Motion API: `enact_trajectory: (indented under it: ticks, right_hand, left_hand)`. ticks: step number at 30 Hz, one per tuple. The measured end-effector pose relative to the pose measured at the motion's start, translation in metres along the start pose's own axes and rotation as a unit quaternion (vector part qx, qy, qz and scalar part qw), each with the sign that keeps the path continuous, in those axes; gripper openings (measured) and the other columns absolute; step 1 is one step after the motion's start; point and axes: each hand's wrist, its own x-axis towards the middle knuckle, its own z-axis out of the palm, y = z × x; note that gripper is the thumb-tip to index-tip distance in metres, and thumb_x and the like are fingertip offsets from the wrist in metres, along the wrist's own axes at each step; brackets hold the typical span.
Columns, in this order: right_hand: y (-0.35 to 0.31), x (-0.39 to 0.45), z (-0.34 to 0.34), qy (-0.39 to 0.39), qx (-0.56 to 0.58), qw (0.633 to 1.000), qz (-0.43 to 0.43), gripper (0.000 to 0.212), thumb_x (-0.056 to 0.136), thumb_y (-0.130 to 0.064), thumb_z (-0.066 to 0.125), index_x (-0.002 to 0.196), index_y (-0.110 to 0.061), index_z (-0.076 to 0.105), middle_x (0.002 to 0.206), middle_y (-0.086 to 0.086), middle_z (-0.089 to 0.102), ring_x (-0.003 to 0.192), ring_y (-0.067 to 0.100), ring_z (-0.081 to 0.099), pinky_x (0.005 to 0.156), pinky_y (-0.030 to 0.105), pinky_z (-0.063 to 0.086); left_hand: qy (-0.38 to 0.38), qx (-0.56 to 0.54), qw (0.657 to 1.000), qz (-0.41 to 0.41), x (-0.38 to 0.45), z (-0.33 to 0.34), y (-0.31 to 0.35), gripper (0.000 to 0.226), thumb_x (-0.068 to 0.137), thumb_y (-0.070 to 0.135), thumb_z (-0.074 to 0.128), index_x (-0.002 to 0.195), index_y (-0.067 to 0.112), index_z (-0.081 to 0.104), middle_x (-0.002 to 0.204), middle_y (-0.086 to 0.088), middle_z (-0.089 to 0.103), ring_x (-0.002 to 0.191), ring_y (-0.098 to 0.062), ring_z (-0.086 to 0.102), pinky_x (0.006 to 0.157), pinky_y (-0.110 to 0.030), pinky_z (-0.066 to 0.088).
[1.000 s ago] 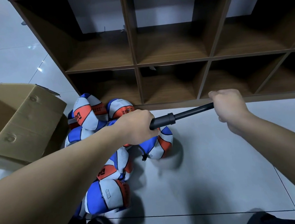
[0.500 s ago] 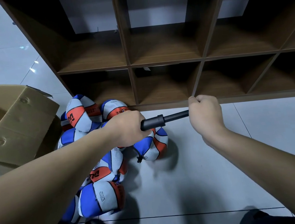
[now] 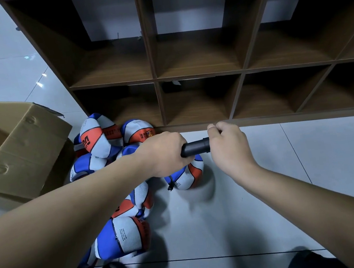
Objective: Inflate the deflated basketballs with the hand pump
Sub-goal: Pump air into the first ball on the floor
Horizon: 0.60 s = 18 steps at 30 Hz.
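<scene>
My left hand point(image 3: 163, 154) grips the barrel of a black hand pump point(image 3: 195, 147). My right hand point(image 3: 230, 147) holds the pump's handle, pushed right up against the barrel so no rod shows. Below the pump lies a blue, white and orange basketball point(image 3: 188, 174) with a dark piece of hose at its left side; the joint between hose and ball is too small to make out. Several more deflated balls point(image 3: 121, 237) of the same colours are heaped on the floor to the left, partly hidden by my left forearm.
A brown wooden cubby shelf point(image 3: 198, 75) with empty compartments stands on the floor right behind the pump. An open cardboard box point(image 3: 19, 151) sits at the left. Grey floor tiles point(image 3: 286, 176) stretch to the right and front. My dark knees show at the bottom edge.
My right hand has moved left, pushing the pump's rod fully into the barrel. The left hand kept its grip on the barrel.
</scene>
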Motion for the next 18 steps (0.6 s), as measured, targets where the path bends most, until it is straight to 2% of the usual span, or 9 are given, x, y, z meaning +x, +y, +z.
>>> enact_trajectory:
  ticks: [9, 14, 18]
  right_hand:
    - [0.008, 0.002, 0.004, -0.03, 0.01, 0.999, 0.029, 0.044, 0.111, -0.032, 0.048, 0.071, -0.015, 0.043, 0.067, 0.001, 0.047, 0.063, 0.021, 0.043, 0.058, 0.035, 0.032]
    - [0.011, 0.011, -0.003, -0.022, -0.002, 1.0, 0.01, 0.047, 0.108, -0.031, 0.051, 0.065, -0.017, 0.041, 0.061, -0.001, 0.044, 0.059, 0.021, 0.04, 0.055, 0.033, 0.029]
    - [0.023, 0.029, -0.022, 0.007, 0.014, 0.999, 0.05, 0.048, 0.105, -0.031, 0.057, 0.062, -0.014, 0.042, 0.053, -0.005, 0.039, 0.058, 0.025, 0.037, 0.052, 0.034, 0.027]
  left_hand:
    - [-0.009, 0.034, 0.999, 0.006, 0.0, 0.0, -0.002, 0.036, 0.095, 0.051, 0.058, 0.074, 0.023, 0.06, 0.065, 0.002, 0.062, 0.063, -0.02, 0.062, 0.057, -0.037, 0.052]
    - [-0.009, 0.026, 1.0, 0.005, 0.002, 0.0, -0.001, 0.034, 0.096, 0.052, 0.059, 0.077, 0.025, 0.06, 0.068, 0.003, 0.062, 0.064, -0.018, 0.061, 0.055, -0.035, 0.049]
    - [-0.017, 0.014, 1.0, -0.014, 0.0, -0.001, -0.008, 0.033, 0.096, 0.053, 0.062, 0.077, 0.026, 0.059, 0.067, 0.004, 0.061, 0.065, -0.017, 0.062, 0.053, -0.03, 0.042]
